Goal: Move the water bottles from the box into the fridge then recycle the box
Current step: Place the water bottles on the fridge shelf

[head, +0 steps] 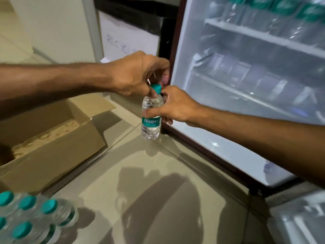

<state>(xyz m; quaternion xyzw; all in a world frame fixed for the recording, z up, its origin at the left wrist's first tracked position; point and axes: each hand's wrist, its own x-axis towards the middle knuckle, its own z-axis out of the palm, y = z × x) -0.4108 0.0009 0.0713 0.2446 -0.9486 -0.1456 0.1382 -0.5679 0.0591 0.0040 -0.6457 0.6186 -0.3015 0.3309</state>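
A clear water bottle (151, 118) with a teal cap and a green label hangs upright above the floor, just in front of the open fridge (255, 81). My left hand (139, 74) pinches it at the cap from above. My right hand (174, 106) grips its body around the shoulder and label. The open cardboard box (58, 148) lies on the floor to the left, its flaps spread; no bottles show inside. Several more teal-capped bottles (33, 219) stand on the floor at the lower left. The fridge's top shelf holds a row of bottles (284, 13).
The fridge door (302, 219) with its racks stands open at the lower right. A dark cabinet with a white paper sheet (126, 37) stands behind the fridge's left edge. Glossy tiled floor (158, 191) lies between the box and the fridge.
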